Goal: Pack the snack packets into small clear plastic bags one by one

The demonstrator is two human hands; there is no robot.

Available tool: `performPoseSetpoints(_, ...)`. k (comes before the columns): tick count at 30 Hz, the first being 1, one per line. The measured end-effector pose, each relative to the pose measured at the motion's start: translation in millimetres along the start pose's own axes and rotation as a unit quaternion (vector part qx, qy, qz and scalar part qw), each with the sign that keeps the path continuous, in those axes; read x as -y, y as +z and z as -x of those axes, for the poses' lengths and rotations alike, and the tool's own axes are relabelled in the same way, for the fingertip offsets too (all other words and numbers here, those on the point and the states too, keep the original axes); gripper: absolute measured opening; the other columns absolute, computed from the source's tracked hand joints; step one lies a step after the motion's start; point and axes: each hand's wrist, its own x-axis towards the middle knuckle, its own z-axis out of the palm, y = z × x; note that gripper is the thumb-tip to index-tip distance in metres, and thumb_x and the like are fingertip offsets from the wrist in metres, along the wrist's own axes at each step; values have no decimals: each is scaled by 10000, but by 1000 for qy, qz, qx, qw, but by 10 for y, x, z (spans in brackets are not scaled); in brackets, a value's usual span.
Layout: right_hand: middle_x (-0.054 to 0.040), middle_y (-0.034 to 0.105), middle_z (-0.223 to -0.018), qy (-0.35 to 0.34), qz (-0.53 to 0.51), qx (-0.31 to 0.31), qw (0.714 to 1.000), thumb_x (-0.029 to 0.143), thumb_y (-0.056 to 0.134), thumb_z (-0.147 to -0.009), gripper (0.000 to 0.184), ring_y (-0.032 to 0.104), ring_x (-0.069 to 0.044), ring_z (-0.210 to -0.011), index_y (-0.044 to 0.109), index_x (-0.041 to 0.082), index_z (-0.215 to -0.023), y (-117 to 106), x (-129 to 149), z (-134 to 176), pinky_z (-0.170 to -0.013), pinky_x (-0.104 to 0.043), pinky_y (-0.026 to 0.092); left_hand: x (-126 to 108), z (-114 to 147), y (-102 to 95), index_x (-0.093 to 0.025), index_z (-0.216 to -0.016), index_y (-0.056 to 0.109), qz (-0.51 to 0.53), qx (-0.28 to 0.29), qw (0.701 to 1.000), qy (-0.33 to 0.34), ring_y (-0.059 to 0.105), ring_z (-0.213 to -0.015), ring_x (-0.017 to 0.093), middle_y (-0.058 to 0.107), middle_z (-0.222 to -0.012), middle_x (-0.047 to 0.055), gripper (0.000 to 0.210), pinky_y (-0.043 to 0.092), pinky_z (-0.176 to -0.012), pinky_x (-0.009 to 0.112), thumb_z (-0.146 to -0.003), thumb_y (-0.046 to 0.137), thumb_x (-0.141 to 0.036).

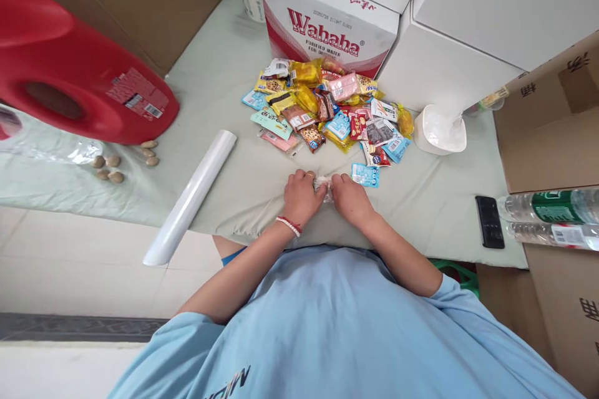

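Note:
Near the front edge of the table, my left hand (302,194) and my right hand (349,198) are close together, fingers closed. Between them they pinch a small piece of crumpled clear plastic (322,184); anything inside it is hard to make out. A blue packet (365,175) lies just beyond my right hand. Farther back spreads a heap of wrapped snacks (322,106) in yellow, pink, brown, red and blue packaging.
A white roll (189,199) overhangs the table edge at left, near a big red jug (88,68) and several nuts (112,169). Behind the snacks stands a Wahaha carton (327,19). At right are a white tub (440,131), a phone (490,222) and plastic bottles (556,206).

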Motion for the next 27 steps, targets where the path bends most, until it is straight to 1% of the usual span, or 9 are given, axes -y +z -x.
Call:
performPoseSetpoints(2, -125, 685, -1060, 8, -110, -40, 993, 202, 418, -1032, 199, 657, -252, -979, 609, 174, -1080, 18, -87, 85, -834, -341, 498, -88, 57, 0, -171, -1065, 632, 28, -15, 999, 3, 603, -1011, 300, 627, -1049, 121, 230, 506, -894, 426, -913, 610, -341)
performPoseSetpoints(4, -83, 697, -951, 28, -286, -73, 955, 291, 440, -1028, 211, 661, -231, -895, 623, 192, -1066, 46, -179, 192, -829, -347, 518, -175, 162, -8, -181, -1047, 591, 58, -53, 996, 30, 598, -939, 259, 607, -1016, 97, 185, 501, -834, 382, -909, 603, -304)
performPoseSetpoints(9, -40, 717, -906, 82, -699, -61, 708, 644, 625, -894, 449, 670, -209, -821, 697, 226, -1042, 128, -307, 436, -754, -343, 561, -412, 420, 61, -195, -1005, 571, -4, -140, 968, 207, 578, -953, 258, 610, -1006, 110, 67, 475, -806, 390, -966, 526, -225)
performPoseSetpoints(12, -35, 734, -922, 114, -768, -54, 628, 689, 766, -763, 512, 672, -220, -909, 743, 223, -974, 190, -362, 529, -773, -327, 552, -523, 509, 166, -202, -992, 574, -38, -109, 934, 337, 576, -922, 250, 622, -939, 91, 105, 478, -823, 406, -999, 474, -168)
performPoseSetpoints(14, -27, 742, -931, 132, -777, -50, 613, 663, 813, -729, 501, 671, -218, -936, 754, 220, -954, 240, -437, 570, -799, -318, 543, -560, 553, 234, -199, -1060, 559, 2, -71, 915, 397, 578, -960, 252, 627, -975, 91, 78, 500, -871, 424, -999, 510, -194)
performPoseSetpoints(17, -27, 751, -986, 120, -769, -32, 627, 618, 837, -733, 493, 674, -212, -974, 756, 212, -1002, 316, -608, 614, -883, -327, 524, -558, 585, 309, -202, -1145, 493, 157, -21, 893, 422, 566, -1077, 268, 589, -1134, 121, 222, 522, -945, 466, -971, 589, -299)
performPoseSetpoints(22, -42, 756, -1109, 50, -731, -6, 680, 596, 819, -773, 552, 672, -223, -1035, 737, 202, -1152, 405, -829, 692, -986, -370, 485, -577, 521, 340, -233, -1030, 455, 359, 29, 883, 302, 564, -973, 210, 524, -1020, 52, 34, 545, -861, 391, -1004, 474, -245)
performPoseSetpoints(25, -43, 759, -1149, 52, -708, -43, 703, 559, 811, -792, 517, 675, -236, -1071, 739, 226, -1181, 375, -968, 733, -1026, -394, 475, -606, 462, 275, -236, -1127, 513, 367, 38, 891, 262, 591, -959, 199, 524, -1081, 56, 125, 575, -839, 373, -1007, 493, -264)
performPoseSetpoints(27, -45, 762, -1161, 70, -714, -93, 690, 525, 816, -788, 485, 679, -244, -1094, 743, 244, -1176, 271, -1192, 746, -1028, -399, 491, -545, 431, 183, -246, -1197, 544, 329, 18, 911, 247, 601, -951, 199, 527, -1145, 65, 208, 593, -796, 361, -991, 534, -277)
